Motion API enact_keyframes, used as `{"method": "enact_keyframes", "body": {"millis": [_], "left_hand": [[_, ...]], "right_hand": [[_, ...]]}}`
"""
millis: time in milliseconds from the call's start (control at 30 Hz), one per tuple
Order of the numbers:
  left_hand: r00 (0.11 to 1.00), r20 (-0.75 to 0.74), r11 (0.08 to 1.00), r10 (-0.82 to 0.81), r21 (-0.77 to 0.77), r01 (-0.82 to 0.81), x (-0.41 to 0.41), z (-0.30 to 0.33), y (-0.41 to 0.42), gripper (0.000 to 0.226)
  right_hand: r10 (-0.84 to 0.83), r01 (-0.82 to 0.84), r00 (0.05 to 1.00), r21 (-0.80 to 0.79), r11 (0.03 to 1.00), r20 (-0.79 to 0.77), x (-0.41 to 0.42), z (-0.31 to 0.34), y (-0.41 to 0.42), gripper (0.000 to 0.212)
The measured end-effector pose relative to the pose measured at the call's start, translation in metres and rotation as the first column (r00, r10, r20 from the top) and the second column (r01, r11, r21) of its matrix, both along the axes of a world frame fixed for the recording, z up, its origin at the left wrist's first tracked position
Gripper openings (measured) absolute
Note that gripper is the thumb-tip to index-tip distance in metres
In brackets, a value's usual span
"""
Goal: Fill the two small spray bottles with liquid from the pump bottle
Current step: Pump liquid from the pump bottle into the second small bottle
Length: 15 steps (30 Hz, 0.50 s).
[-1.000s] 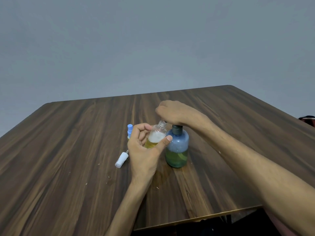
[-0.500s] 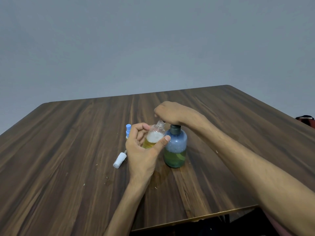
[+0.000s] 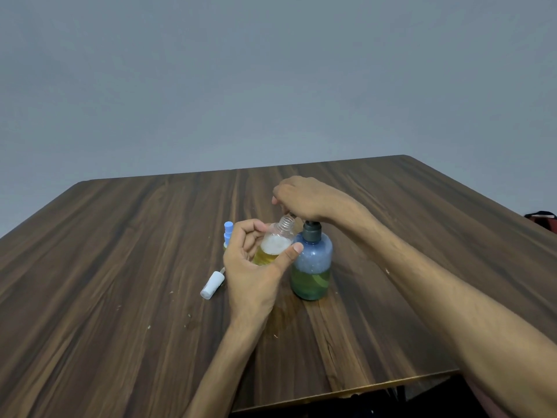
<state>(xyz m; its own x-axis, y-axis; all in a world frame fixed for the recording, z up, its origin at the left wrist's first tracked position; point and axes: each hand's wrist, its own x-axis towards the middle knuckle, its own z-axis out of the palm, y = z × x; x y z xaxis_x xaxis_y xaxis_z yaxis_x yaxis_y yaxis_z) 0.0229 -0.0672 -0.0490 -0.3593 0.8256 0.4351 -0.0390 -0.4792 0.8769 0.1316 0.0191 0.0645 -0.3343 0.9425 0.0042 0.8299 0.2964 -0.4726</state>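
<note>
Little has shifted since the earlier pictures: the right hand (image 3: 304, 198) still sits on top of the pump bottle (image 3: 312, 263), fingers curled over the pump head, and the left hand (image 3: 256, 263) still grips the small spray bottle (image 3: 275, 244), fingers and thumb wrapped round it. That small bottle is uncapped and tilted, its threaded mouth just under the right hand's fingers, touching the pump bottle at its 9 o'clock side. It holds yellow liquid low down with white foam above. Green liquid fills the pump bottle's lower part. At 9 o'clock from the hands, on the table (image 3: 120, 267), a second small bottle with a blue sprayer (image 3: 228, 233) stands mostly hidden; a white sprayer top (image 3: 212, 285) lies nearby.
</note>
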Motion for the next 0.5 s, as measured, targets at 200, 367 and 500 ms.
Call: {"method": "enact_keyframes", "body": {"millis": [200, 367, 500], "left_hand": [[1.000, 0.013, 1.000, -0.006, -0.007, 0.006, 0.0002, 0.0005, -0.0003, 0.056], [1.000, 0.013, 1.000, -0.002, -0.022, 0.002, 0.0014, 0.0020, -0.0008, 0.057], [1.000, -0.007, 1.000, 0.005, -0.017, -0.005, 0.0003, 0.0004, -0.0005, 0.054]], "right_hand": [[0.020, -0.020, 0.999, 0.018, 1.000, 0.028, -0.0006, 0.0015, 0.0011, 0.055], [0.009, -0.007, 0.999, -0.027, 1.000, 0.054, 0.0017, -0.0036, 0.0021, 0.067], [0.010, -0.010, 1.000, 0.013, 1.000, -0.004, 0.0025, -0.0004, 0.0053, 0.063]]}}
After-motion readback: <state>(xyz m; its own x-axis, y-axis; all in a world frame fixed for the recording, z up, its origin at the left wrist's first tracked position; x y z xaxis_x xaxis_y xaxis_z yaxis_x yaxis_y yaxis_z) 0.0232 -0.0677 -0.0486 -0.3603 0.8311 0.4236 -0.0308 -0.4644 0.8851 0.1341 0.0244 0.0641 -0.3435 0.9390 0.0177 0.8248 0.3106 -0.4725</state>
